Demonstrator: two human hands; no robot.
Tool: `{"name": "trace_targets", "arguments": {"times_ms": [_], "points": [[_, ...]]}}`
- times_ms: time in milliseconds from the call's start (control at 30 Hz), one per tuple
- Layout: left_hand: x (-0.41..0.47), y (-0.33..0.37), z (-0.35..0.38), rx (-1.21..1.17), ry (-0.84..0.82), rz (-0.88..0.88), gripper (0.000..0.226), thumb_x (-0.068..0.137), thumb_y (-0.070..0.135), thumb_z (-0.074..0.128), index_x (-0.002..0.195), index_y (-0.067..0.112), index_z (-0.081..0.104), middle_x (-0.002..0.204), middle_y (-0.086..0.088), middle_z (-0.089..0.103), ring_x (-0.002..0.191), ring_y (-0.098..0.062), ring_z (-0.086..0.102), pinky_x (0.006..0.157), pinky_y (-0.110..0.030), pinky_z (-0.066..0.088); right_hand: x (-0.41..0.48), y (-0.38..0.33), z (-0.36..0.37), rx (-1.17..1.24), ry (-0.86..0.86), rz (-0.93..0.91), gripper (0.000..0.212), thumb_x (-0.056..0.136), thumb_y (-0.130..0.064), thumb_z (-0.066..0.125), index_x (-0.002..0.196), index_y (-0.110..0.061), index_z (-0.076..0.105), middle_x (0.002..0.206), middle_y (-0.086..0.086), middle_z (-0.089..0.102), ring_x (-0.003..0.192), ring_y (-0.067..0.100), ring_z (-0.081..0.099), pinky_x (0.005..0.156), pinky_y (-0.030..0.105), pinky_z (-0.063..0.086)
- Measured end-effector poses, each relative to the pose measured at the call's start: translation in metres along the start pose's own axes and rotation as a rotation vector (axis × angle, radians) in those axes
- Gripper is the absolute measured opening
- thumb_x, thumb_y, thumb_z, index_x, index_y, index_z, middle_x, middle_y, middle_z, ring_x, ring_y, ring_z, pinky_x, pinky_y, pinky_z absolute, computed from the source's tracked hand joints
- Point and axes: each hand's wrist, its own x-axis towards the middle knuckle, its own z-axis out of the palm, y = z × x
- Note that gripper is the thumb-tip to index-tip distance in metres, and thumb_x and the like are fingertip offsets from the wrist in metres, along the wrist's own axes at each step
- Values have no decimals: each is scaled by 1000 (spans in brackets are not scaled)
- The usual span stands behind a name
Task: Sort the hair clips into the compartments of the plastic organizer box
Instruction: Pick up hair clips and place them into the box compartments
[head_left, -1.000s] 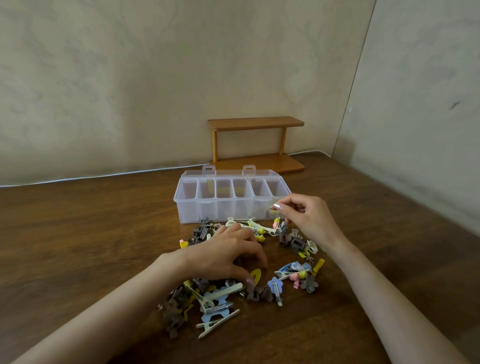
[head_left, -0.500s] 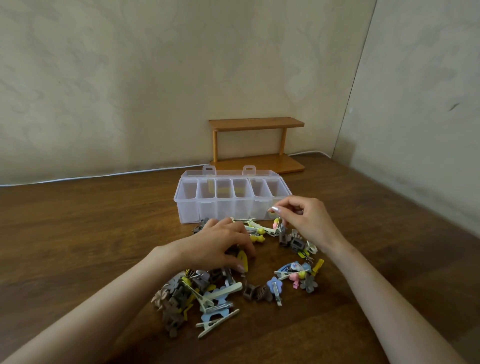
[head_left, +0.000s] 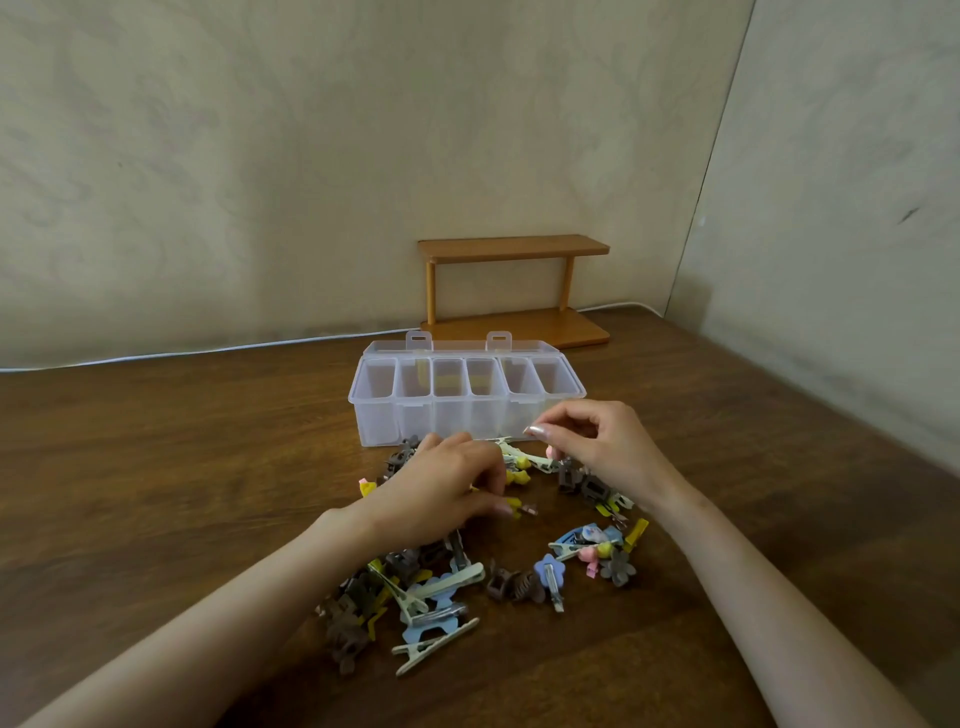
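Note:
The clear plastic organizer box (head_left: 395, 423) stands open on the table, and its row of compartments looks bare. A loose pile of hair clips (head_left: 426, 597) in brown, cream, blue and yellow lies in front of it. My left hand (head_left: 436, 493) is over the pile's middle and pinches a small yellow clip (head_left: 514, 505) between thumb and fingers. My right hand (head_left: 608, 452) hovers by the box's front right corner with loosely curled fingers. Its thumb is at the end of a long cream clip (head_left: 527, 457), and nothing shows between its fingertips.
A small wooden two-tier shelf (head_left: 511, 248) stands behind the box against the wall. A white cable (head_left: 208, 351) runs along the table's back edge. The side wall closes the right. More clips, among them a blue flower clip (head_left: 549, 569), lie near my right forearm.
My left hand has lifted the yellow clip off the pile and carried it up and to the right, towards the box. My right hand has stayed almost still.

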Motion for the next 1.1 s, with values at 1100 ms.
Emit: {"name": "trace_targets", "arguments": {"times_ms": [1100], "points": [[-1,2,-19,-577,229,-321,10,91,15,54,98,18,61,93,-1,68,84,-15,64,82,-33,55,48,6,-18,-360,501,-41,5,85,-27,67,87,-23,68,79,-12,66,73,4,59,58,21,45]]}}
